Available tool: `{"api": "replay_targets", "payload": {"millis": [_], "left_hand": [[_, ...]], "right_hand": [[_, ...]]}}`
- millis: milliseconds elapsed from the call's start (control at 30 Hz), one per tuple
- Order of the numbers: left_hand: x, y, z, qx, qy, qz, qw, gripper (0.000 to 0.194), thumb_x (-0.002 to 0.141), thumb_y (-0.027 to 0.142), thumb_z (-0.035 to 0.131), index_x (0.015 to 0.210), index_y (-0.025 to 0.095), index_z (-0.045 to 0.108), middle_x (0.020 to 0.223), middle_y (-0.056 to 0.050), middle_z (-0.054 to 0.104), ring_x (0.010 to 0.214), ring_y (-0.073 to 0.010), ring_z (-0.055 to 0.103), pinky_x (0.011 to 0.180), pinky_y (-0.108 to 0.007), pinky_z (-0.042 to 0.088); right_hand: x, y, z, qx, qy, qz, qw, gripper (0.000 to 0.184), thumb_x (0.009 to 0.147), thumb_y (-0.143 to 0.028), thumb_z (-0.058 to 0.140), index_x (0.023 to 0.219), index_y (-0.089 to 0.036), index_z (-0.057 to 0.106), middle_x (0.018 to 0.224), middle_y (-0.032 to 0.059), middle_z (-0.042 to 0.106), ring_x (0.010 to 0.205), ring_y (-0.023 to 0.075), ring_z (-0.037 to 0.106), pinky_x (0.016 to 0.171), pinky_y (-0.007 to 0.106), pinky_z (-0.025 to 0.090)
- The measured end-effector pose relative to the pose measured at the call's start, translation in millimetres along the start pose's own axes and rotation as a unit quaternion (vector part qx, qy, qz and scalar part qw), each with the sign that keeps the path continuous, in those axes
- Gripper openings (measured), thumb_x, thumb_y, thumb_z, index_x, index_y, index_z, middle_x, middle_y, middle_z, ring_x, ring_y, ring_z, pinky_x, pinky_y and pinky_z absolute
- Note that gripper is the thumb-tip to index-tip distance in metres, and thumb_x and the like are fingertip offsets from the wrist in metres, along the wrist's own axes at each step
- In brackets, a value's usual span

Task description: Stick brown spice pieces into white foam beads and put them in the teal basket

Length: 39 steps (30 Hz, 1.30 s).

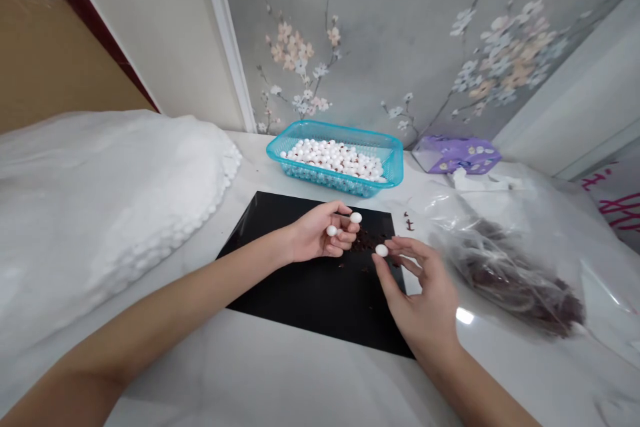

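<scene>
My left hand (pixel 323 232) is closed around small white balls. One white ball (pixel 355 218) is at its fingertips, and a second white ball (pixel 332 231) rests against the curled fingers. Just to the right, my right hand (pixel 423 287) pinches another white ball (pixel 381 250) between thumb and fingers. Both hands are over a black board (pixel 310 300) lying on the white table. Small dark reddish-brown pieces (pixel 367 240) are scattered on the board between the hands, partly hidden by the fingers.
Behind the board stands a blue plastic basket (pixel 335 177) holding many white balls with brown bits. A large white bag of balls (pixel 110 207) fills the left side. At right lies a clear bag of dark brown pieces (pixel 515 274), with a purple packet (pixel 457 154) farther back against the floral wall.
</scene>
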State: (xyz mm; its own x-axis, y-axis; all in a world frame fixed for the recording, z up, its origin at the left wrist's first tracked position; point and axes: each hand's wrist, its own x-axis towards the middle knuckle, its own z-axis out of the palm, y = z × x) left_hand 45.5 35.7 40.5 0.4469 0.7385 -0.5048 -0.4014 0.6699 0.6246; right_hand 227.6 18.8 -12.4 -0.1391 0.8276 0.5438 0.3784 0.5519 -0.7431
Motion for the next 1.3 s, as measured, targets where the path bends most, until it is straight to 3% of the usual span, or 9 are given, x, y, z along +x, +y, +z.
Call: {"api": "replay_targets", "payload": {"millis": [133,333,433,567,800,900,1100,1300], "left_hand": [[-1,-2,0.8,0.034,-0.003,-0.003,0.999,0.025,0.074,0.026,0.038,0.062,0.010,0.053,0.051,0.000,0.040,0.040,-0.0050,0.027,0.033,-0.013,0.020],[0,-5,-0.4,0.028,0.030,-0.023,0.999,0.020,0.060,0.019,0.042,0.065,0.008,0.058,0.057,-0.004,0.047,0.041,-0.0051,0.028,0.034,-0.013,0.021],[0,-7,1.3,0.054,0.033,-0.033,0.998,0.025,0.067,0.024,0.041,0.068,0.008,0.059,0.059,-0.004,0.050,0.042,-0.0059,0.031,0.035,-0.015,0.022],[0,-11,6.0,0.116,0.032,-0.054,0.991,0.040,0.080,0.044,0.039,0.068,0.011,0.059,0.059,-0.002,0.051,0.045,-0.0064,0.036,0.039,-0.015,0.023],[-2,-18,13.9,0.157,0.017,-0.066,0.985,0.041,0.080,0.050,0.047,0.064,0.013,0.055,0.056,0.000,0.049,0.045,-0.0051,0.037,0.041,-0.015,0.024],[-2,-17,15.2,0.133,0.014,-0.076,0.988,0.041,0.082,0.048,0.044,0.062,0.013,0.052,0.055,0.000,0.049,0.043,-0.0044,0.034,0.039,-0.014,0.022],[-2,-13,13.1,0.055,0.004,-0.067,0.996,0.028,0.077,0.037,0.055,0.064,0.012,0.051,0.056,0.003,0.042,0.042,-0.0029,0.028,0.037,-0.013,0.019],[1,-13,9.1,0.042,0.016,-0.073,0.996,0.019,0.073,0.028,0.055,0.064,0.011,0.054,0.058,0.002,0.044,0.043,-0.0024,0.029,0.037,-0.012,0.020]], "right_hand": [[0,-2,-2,-0.032,0.000,-0.025,0.999,0.024,0.078,-0.023,0.060,0.102,-0.023,0.053,0.094,0.0027,0.061,0.081,0.0155,0.061,0.073,0.032,0.054],[0,-5,-5,-0.036,-0.031,-0.027,0.999,0.022,0.080,-0.019,0.057,0.101,-0.022,0.051,0.077,-0.0019,0.057,0.052,0.0080,0.045,0.055,0.024,0.047],[-2,-6,-4,-0.002,-0.052,-0.018,0.998,0.023,0.081,-0.018,0.056,0.102,-0.022,0.050,0.073,-0.0033,0.058,0.046,0.0065,0.043,0.049,0.021,0.045],[-3,-5,-4,0.017,-0.073,-0.009,0.997,0.023,0.081,-0.019,0.056,0.103,-0.022,0.050,0.071,-0.0036,0.058,0.044,0.0062,0.043,0.046,0.022,0.044],[-1,-10,-6,0.008,-0.131,-0.021,0.991,0.024,0.085,-0.022,0.052,0.109,-0.023,0.051,0.050,-0.0092,0.048,0.038,0.0076,0.046,0.044,0.021,0.043],[-1,-9,-6,0.004,-0.149,-0.034,0.988,0.027,0.086,-0.022,0.048,0.114,-0.022,0.048,0.059,-0.0054,0.057,0.040,0.0082,0.050,0.043,0.022,0.044],[-3,-8,-7,0.030,-0.113,-0.031,0.993,0.029,0.086,-0.021,0.048,0.115,-0.021,0.047,0.094,0.0070,0.065,0.057,0.0114,0.060,0.051,0.026,0.050],[-1,-8,-7,0.031,-0.154,-0.008,0.988,0.033,0.086,-0.022,0.046,0.119,-0.024,0.043,0.100,0.0065,0.064,0.054,0.0098,0.058,0.052,0.025,0.050]]}}
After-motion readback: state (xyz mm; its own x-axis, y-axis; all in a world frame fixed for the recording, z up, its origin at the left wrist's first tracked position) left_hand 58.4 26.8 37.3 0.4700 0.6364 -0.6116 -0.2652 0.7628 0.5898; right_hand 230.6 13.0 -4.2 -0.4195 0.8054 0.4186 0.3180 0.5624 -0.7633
